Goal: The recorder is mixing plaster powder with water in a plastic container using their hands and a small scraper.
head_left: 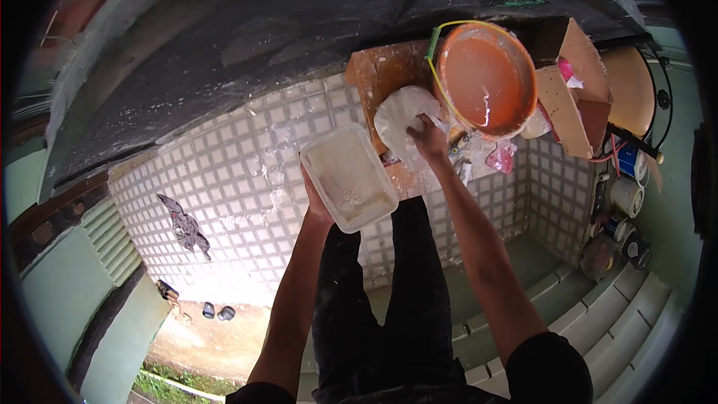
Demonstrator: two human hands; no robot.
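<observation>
My left hand (317, 198) grips a translucent rectangular plastic container (348, 179) by its left side. Inside lies a whitish layer, with crumbs near one end. A crumpled pale plastic bag (400, 116) rests on a brown wooden board (372, 75) to the right of the container. My right hand (430, 137) is at this bag, its fingers curled against the plastic; what lies under the fingertips is hidden. Just beyond that hand stands an orange bucket (488, 78) with a yellow-green handle, holding murky liquid.
An open cardboard box (576, 93) stands right of the bucket. A pink plastic packet (501, 157) lies below the bucket. Paint cans (627, 198) line the right wall near steps (598, 322). A dark rag (183, 226) lies on the tiled floor (247, 157), with dark footwear (217, 313) farther off.
</observation>
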